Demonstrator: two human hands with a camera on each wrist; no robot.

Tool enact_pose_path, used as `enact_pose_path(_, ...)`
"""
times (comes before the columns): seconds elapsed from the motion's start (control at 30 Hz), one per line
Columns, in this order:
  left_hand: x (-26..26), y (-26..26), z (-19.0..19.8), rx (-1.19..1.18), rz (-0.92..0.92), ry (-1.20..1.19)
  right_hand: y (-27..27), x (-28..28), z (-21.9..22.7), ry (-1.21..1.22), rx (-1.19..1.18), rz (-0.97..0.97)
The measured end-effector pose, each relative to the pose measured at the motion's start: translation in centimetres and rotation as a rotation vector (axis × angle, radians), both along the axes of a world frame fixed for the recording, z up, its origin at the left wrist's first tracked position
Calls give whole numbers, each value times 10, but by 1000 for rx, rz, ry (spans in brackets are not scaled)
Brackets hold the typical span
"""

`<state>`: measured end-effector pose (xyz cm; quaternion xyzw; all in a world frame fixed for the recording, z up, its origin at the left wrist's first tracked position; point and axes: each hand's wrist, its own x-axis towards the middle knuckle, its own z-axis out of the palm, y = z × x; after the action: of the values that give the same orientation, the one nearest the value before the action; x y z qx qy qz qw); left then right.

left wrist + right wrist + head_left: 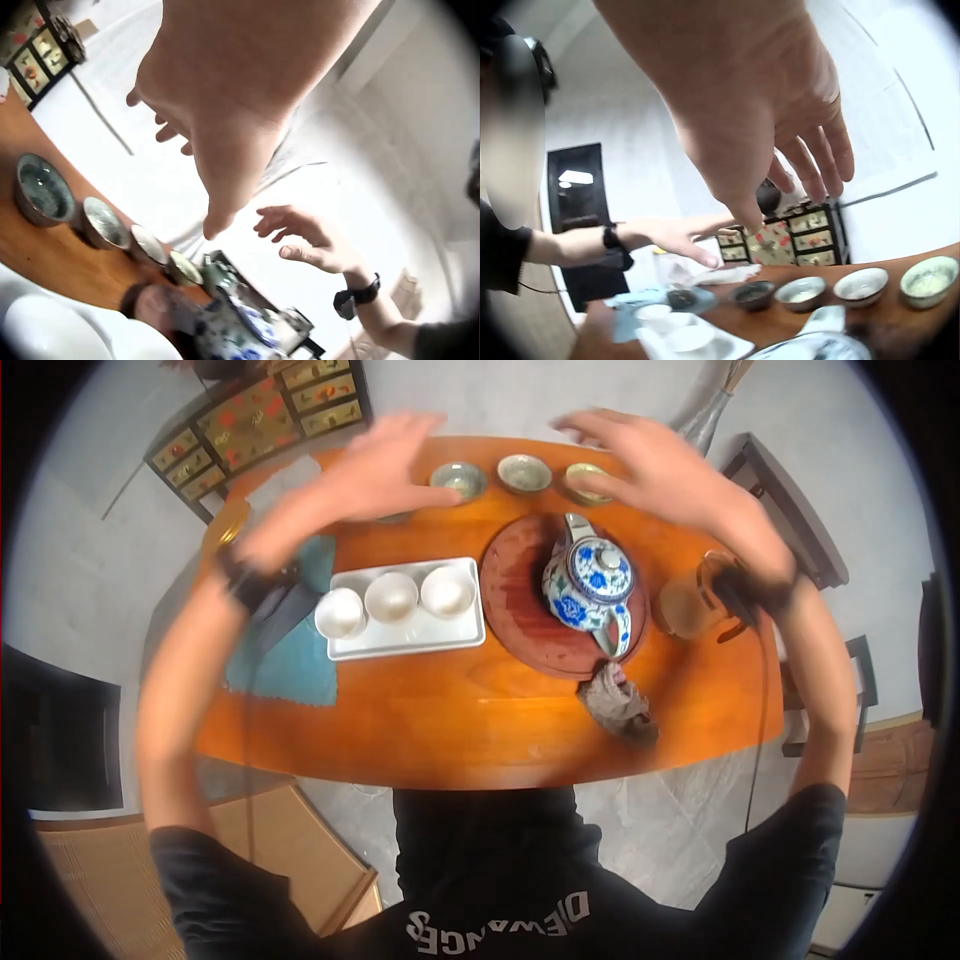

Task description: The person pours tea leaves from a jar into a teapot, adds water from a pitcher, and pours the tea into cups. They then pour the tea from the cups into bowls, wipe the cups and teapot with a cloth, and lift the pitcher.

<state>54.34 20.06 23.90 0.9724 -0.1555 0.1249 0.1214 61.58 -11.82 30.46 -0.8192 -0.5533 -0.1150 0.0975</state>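
Both hands are raised over the far side of the table with nothing in them. My left hand (385, 468) has its fingers stretched out and its thumb pointing inward, near a dark green teacup (45, 189) and a grey-green teacup (459, 482). Facing it, my right hand (655, 468) holds its fingers loosely extended, its thumb overlapping a yellow-green teacup (580, 472) in the head view. Between the hands stands a pale teacup (524, 473). A blue-and-white teapot (600, 572) sits on a round wooden board (515, 610), nearer to my body than the teacups.
A white tray (400, 645) bears three white cups (448, 592), partly over a teal cloth (285, 672). A glass pitcher (688, 608) stands right of the teapot. A crumpled brown cloth (618, 705) lies by the spout. Behind the table is a painted drawer chest (250, 425).
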Motion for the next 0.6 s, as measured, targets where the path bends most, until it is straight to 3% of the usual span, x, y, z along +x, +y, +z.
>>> enact_pose_path(0.03, -42, -5, 20, -62, -47, -62, -22, -41, 9, -71, 50, -27)
enact_pose_path(0.1, -104, -9, 31, -235, -30, -68, -54, -115, 24, 412, -67, -307)
enact_pose_path(0.13, -132, -8, 26, -283, 5, -62, -77, -133, 2, 339, -62, -215)
enact_pose_path(0.17, -157, -10, 21, -331, 40, -56, -91, -158, -15, 250, -103, -249)
enact_pose_path(0.2, -175, -15, 11, -412, 136, -38, -100, -177, -37, 359, -189, -389)
enact_pose_path(0.3, -193, -2, -43, -477, 248, -114, -97, -211, -109, 243, 29, -537)
enact_pose_path(0.43, -182, 15, -82, -550, 220, -123, -88, -228, -166, 229, 210, -618)
enact_pose_path(0.53, -169, 20, -88, -590, 166, -39, -91, -235, -170, 368, 241, -651)
enact_pose_path(0.6, -163, 21, -84, -590, 138, -34, -83, -239, -146, 805, 300, -579)
